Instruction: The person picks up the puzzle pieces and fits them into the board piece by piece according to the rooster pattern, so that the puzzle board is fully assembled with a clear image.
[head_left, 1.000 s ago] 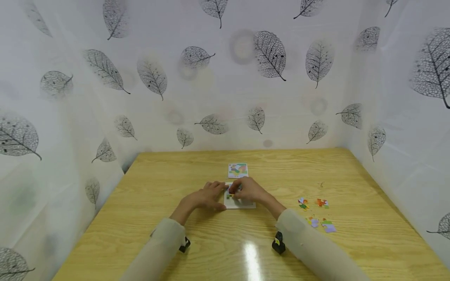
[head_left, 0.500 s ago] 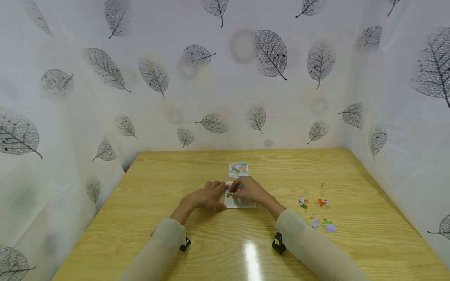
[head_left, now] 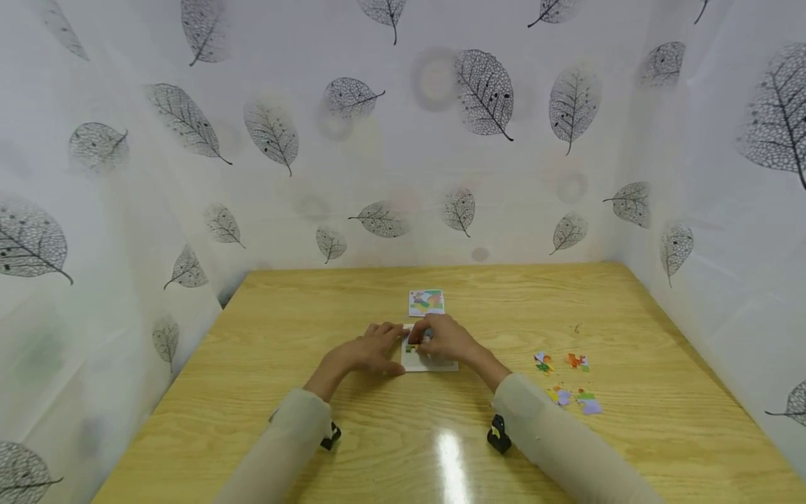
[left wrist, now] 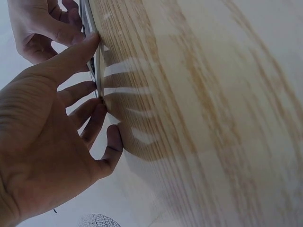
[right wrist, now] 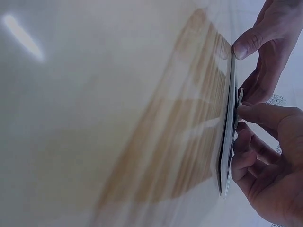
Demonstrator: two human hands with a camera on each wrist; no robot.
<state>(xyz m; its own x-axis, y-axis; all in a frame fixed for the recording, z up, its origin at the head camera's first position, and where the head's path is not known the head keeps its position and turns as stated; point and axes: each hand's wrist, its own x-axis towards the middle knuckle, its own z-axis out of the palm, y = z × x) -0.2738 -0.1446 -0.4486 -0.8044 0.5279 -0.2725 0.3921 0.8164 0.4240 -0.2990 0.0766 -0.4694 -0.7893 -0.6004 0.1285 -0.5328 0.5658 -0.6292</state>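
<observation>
A small white-bordered puzzle board [head_left: 434, 366] lies on the table between both hands, with a few coloured pieces at its left part. My left hand [head_left: 371, 352] spreads over the board's left side, thumb at the near corner and fingertips along the edge. In the left wrist view its fingers [left wrist: 97, 106] touch that edge without curling round anything. My right hand [head_left: 448, 339] bends over the board and pinches a thin puzzle piece [right wrist: 240, 103] between thumb and fingers, close against the board's surface. From the head view the hand mostly hides this piece.
Just behind the board lies a square picture card [head_left: 427, 302]. To the right are loose puzzle pieces in small groups, among them red-orange pieces [head_left: 576, 361] and a lilac and green piece [head_left: 588, 402]. Leaf-printed white curtains [head_left: 390, 161] border the wooden table [head_left: 302, 301].
The right fingers have shifted slightly over the board, and less of the dark red patch beneath them shows. The left hand stays in place at the edge.
</observation>
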